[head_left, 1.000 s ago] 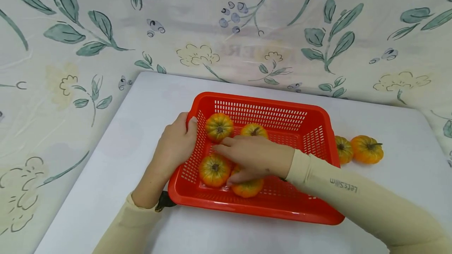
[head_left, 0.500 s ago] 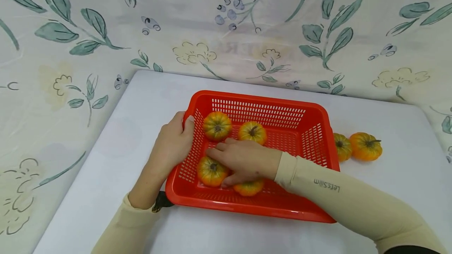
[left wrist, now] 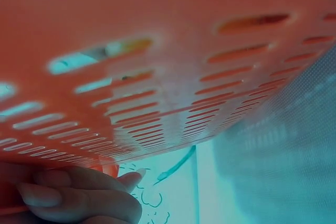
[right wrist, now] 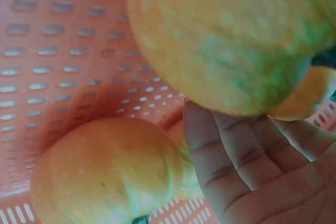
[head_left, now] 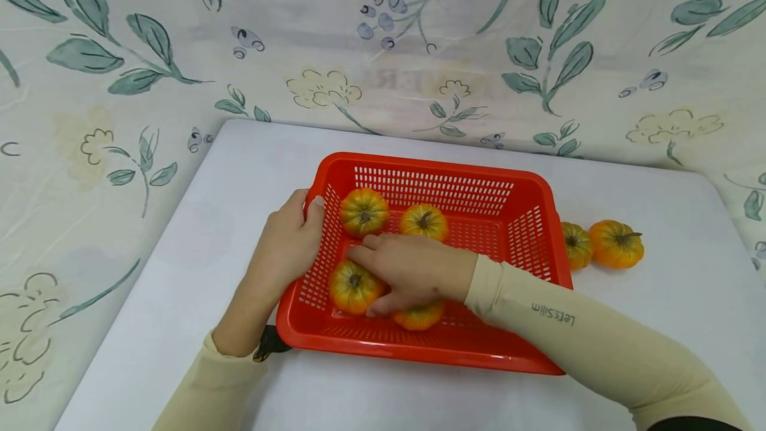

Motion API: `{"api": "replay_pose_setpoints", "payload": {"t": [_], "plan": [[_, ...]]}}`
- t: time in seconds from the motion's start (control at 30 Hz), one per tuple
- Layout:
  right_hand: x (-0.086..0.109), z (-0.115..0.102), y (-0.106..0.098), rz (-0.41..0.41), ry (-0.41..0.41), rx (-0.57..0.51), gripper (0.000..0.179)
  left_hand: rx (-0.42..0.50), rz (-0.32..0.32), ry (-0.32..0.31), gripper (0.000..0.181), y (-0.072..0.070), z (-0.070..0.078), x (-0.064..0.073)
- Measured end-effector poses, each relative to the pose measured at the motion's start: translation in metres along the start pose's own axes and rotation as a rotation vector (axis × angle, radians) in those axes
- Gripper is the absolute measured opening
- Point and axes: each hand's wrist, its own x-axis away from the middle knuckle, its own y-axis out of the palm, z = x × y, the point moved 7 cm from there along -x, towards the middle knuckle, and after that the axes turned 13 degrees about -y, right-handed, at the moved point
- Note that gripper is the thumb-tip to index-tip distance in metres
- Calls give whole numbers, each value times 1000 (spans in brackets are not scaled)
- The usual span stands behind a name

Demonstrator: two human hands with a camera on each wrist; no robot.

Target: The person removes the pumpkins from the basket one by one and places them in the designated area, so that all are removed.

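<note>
A red plastic basket (head_left: pixel 419 351) with slotted walls stands on the table, holding several small orange pumpkins. My left hand (head_left: pixel 293 235) grips its left rim, thumb over the edge; in the left wrist view the fingers (left wrist: pixel 84 198) curl under that rim. My right hand (head_left: pixel 413 268) reaches inside and holds the front-left pumpkin (head_left: pixel 353 288), fingers at its back right and thumb at its front right. Under the palm a front pumpkin (head_left: pixel 417 318) is partly hidden. Toward the back sit a left pumpkin (head_left: pixel 364 211) and another pumpkin (head_left: pixel 423 221) beside it.
Outside the basket's right wall, two pumpkins lie on the white table (head_left: pixel 670 311): a greenish one (head_left: pixel 576 246), partly behind the rim, and an orange one (head_left: pixel 616 243). A flower-patterned cloth (head_left: pixel 383 38) hangs behind the table.
My right hand has shifted left over the front-left pumpkin, uncovering more of the back pumpkin. My left hand keeps its grip on the rim. The whole head view has drifted slightly.
</note>
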Motion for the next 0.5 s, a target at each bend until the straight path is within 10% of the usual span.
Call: {"api": "replay_pose_setpoints", "payload": {"t": [0.5], "plan": [[5,4,-11,34,41,-42,86,6,4,11,49,0,0,1]]}}
